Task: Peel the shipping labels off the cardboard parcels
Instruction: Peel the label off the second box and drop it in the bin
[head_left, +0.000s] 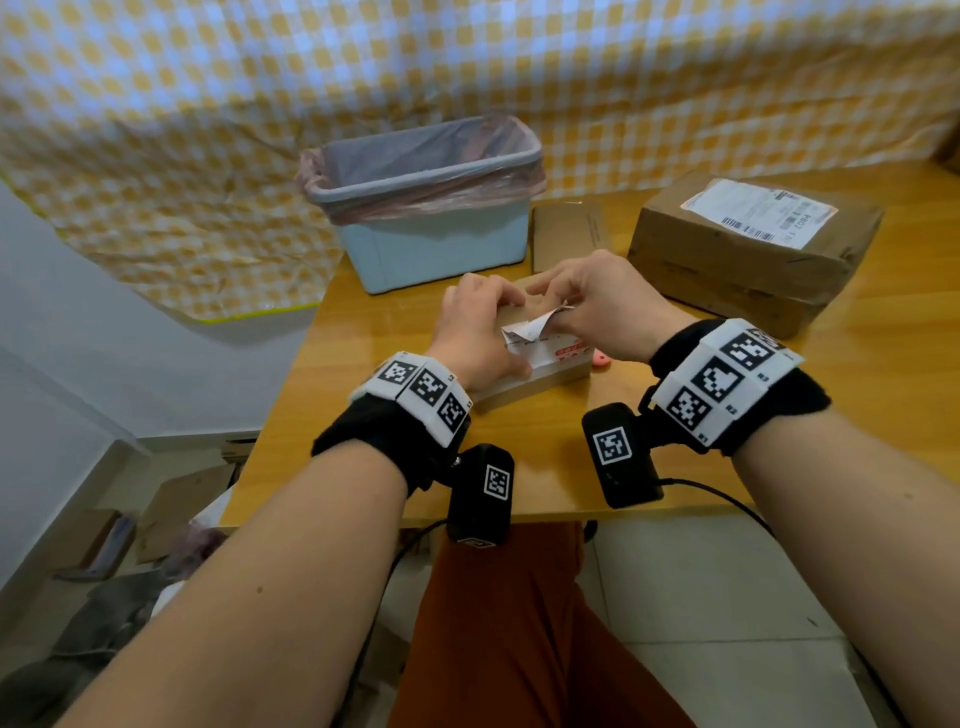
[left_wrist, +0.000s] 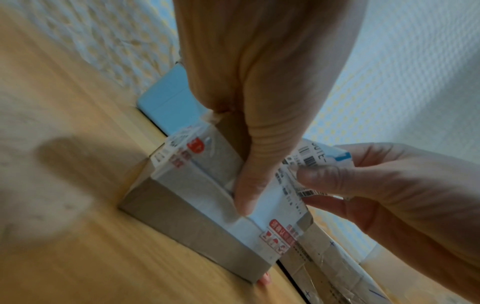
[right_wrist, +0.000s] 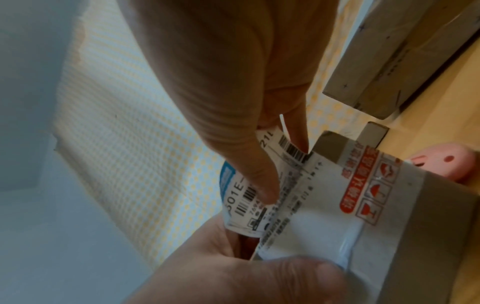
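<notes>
Wooden tabletop (head_left: 649, 441) against checked cloth. Left hand (head_left: 475, 332) gripped the small cardboard parcel (head_left: 540, 382) at near centre; right hand (head_left: 602, 306) pinched its half-lifted shipping label (head_left: 535, 327). Larger parcel (head_left: 748, 254), far right, kept its label (head_left: 758, 210): most work left.

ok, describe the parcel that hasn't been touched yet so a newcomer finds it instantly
Start at the blue bin lined with a pink bag at the back of the wooden table. To its right, past a flat cardboard piece, sits the big parcel. Unlike the small box under the hands, its white label lies flat and intact.
</notes>
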